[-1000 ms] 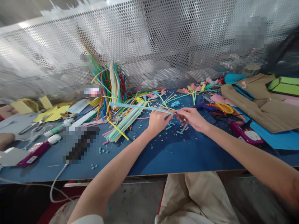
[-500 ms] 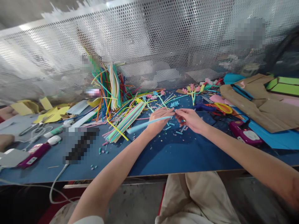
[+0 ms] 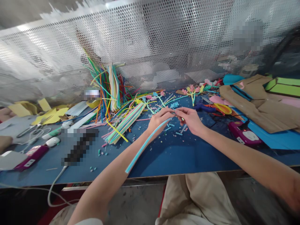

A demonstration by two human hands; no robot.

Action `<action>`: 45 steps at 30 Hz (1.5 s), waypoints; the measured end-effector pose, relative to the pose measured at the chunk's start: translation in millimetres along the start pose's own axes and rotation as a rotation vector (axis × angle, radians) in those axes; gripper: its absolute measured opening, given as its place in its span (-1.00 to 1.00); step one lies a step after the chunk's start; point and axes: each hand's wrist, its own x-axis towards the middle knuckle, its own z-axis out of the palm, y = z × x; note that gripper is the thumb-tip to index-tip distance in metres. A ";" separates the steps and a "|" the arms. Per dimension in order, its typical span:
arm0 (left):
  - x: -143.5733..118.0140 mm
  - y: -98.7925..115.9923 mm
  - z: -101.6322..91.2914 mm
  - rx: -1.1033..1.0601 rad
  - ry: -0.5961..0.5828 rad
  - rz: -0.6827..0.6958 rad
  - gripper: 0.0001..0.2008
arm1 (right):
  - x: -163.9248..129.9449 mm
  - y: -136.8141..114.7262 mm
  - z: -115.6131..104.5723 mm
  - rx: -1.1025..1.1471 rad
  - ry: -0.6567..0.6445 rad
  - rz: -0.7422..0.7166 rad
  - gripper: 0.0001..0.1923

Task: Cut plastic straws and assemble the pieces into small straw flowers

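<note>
Pinching one blue straw [image 3: 146, 143] between both closed hands, left hand [image 3: 159, 120] and right hand [image 3: 191, 120], I hovered above the bench [image 3: 164, 156].

No text, label, brand, number or sign can be read anywhere I look. The purple devices [image 3: 245, 135] near the right edge of my blue table [image 3: 164, 156] and at its left edge [image 3: 30, 155] carry pale panels, but nothing on them is legible. Several patches on the table and the perforated screen [image 3: 150, 47] are blurred out.
</note>
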 end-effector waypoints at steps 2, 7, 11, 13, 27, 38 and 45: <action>1.0 2.2 -1.1 -0.012 0.007 -0.003 -0.79 | -0.8 -0.4 0.3 -0.002 0.013 -0.018 -0.67; 3.6 5.6 -0.3 -0.078 0.060 0.027 -0.79 | -2.9 -0.2 2.8 0.019 0.039 -0.081 -0.75; 9.3 11.6 -1.2 -0.155 0.132 -0.076 -0.88 | -3.6 -2.2 1.4 -0.060 0.102 -0.171 -0.77; 12.4 15.4 -3.0 -0.179 0.191 -0.194 -0.91 | -4.2 -5.0 -1.3 -0.191 0.117 -0.254 -0.78; 12.8 3.5 3.9 -0.772 0.031 -0.636 -0.66 | -6.5 -24.4 -23.3 -0.470 -0.211 -0.469 -0.86; 11.9 5.3 3.6 -0.907 -0.055 -0.633 -0.64 | 0.3 -20.9 -24.4 -0.421 -0.271 -0.411 -0.76; 6.1 -4.3 -2.3 -0.209 -0.029 -0.249 -0.83 | 6.5 -3.0 -18.0 -0.262 -0.161 -0.133 -0.67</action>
